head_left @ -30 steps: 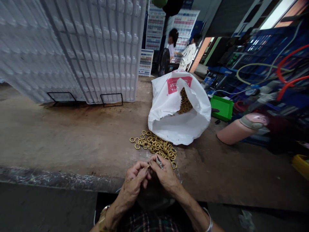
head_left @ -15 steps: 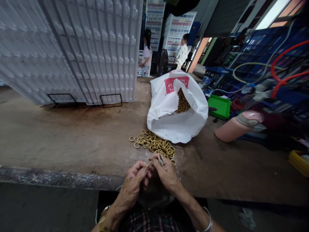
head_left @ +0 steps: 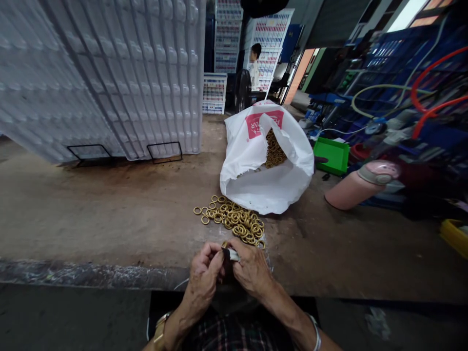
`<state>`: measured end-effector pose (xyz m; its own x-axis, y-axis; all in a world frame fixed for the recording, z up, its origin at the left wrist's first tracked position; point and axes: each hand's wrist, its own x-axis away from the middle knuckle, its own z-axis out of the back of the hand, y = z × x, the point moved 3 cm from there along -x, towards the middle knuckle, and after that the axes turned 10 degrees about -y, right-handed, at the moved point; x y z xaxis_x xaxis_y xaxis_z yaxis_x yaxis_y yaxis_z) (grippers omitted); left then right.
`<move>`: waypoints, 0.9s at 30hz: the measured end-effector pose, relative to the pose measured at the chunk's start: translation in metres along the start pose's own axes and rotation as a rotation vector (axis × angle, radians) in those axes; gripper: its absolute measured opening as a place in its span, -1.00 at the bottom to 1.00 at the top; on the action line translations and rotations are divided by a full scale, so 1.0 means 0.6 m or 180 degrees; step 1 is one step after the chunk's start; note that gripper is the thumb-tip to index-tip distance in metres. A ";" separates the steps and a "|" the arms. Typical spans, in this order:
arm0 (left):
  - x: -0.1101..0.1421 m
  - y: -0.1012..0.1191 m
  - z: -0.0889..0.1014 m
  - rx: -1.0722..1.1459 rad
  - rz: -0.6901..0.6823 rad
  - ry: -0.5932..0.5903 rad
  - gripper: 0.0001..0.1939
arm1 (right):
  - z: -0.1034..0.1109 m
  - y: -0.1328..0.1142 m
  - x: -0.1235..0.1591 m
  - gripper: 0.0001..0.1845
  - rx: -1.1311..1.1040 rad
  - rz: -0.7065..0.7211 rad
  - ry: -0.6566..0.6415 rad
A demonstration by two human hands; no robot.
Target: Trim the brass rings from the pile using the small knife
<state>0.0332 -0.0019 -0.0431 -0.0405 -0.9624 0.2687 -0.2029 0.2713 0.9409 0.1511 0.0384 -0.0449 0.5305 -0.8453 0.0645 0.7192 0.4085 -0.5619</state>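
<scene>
My left hand (head_left: pixel 203 274) is closed in a pinch on a brass-coloured ring (head_left: pixel 224 243), partly hidden by the fingers. Close beside it, my right hand (head_left: pixel 254 270) is closed around a small tool (head_left: pixel 234 255) with a pale body and a dark end, which points at the left fingertips. Whether that dark end touches the ring I cannot tell. Just beyond both hands lies a loose pile of brass rings (head_left: pixel 234 217) on the wooden table (head_left: pixel 109 219). Behind the pile, a torn white sack (head_left: pixel 241 156) lies open with more rings (head_left: pixel 275 151) inside.
Tall stacked clear plastic trays (head_left: pixel 153 78) stand at the left against black wire stands (head_left: pixel 164 152). To the right are a pink bottle (head_left: pixel 353 187), a green tray (head_left: pixel 332 155) and a yellow container (head_left: pixel 455 236). A person (head_left: pixel 255 68) is near crates in the background.
My right hand has turned the small tool, so its dark end now points left at my left fingertips. My left hand keeps its pinch. One background person has gone out of sight.
</scene>
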 end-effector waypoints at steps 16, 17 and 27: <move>0.036 -0.009 0.011 0.0371 -0.0171 -0.0346 -0.63 | 0.018 0.003 -0.044 -0.66 0.0642 -0.0469 -0.0133; 0.032 -0.013 0.016 0.0538 -0.0088 -0.0278 -0.63 | 0.023 -0.001 -0.052 -0.65 0.0674 -0.0423 -0.0064; 0.013 -0.023 0.051 0.1917 0.0176 0.0111 -0.67 | 0.020 -0.016 -0.151 -0.65 0.1626 -0.0526 -0.0284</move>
<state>0.0058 -0.0137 -0.0600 -0.0368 -0.9432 0.3301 -0.7199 0.2541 0.6459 0.1013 0.1152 -0.0355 0.4119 -0.8889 0.2003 0.9110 0.4070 -0.0674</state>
